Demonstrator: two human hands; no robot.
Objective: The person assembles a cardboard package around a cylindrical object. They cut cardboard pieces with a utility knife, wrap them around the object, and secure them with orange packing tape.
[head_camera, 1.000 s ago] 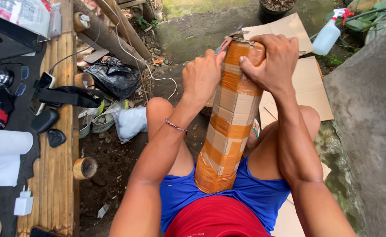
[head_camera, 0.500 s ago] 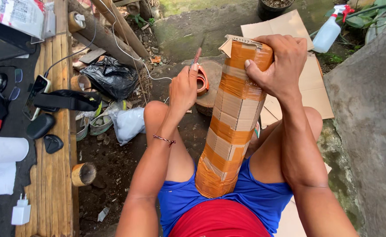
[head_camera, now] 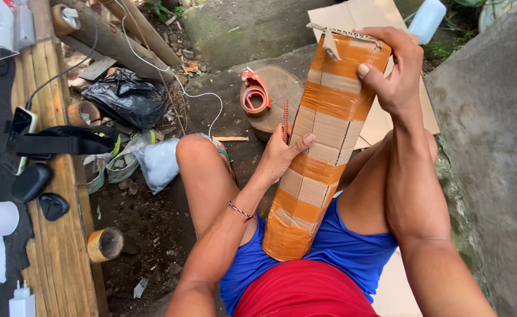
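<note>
A tall cardboard tube point(head_camera: 323, 147), wrapped in bands of orange-brown tape, stands tilted between my thighs. Its ragged top end has a loose flap of tape. My right hand point(head_camera: 390, 73) grips the tube's top from the right side, thumb across the front. At mid-height my left hand point(head_camera: 279, 155) rests its thumb against the tube and holds a thin red ridged cutter point(head_camera: 285, 120) that points up beside it. A tape roll in a red dispenser point(head_camera: 255, 94) lies on a round wooden block point(head_camera: 282, 88) beyond my left knee.
A bamboo bench point(head_camera: 64, 194) on the left carries a phone point(head_camera: 20, 138), a black strap point(head_camera: 64, 141) and small black items. On the dirt lie a black plastic bag point(head_camera: 126, 97), a white bag point(head_camera: 161, 161), a bamboo cup point(head_camera: 105, 243) and a white cable. Flat cardboard point(head_camera: 352, 14) and a concrete slab point(head_camera: 493, 147) are to the right.
My left hand has come down from the tube's top, past the tape roll, to the tube's middle with the red cutter in it. My right hand stays on the top.
</note>
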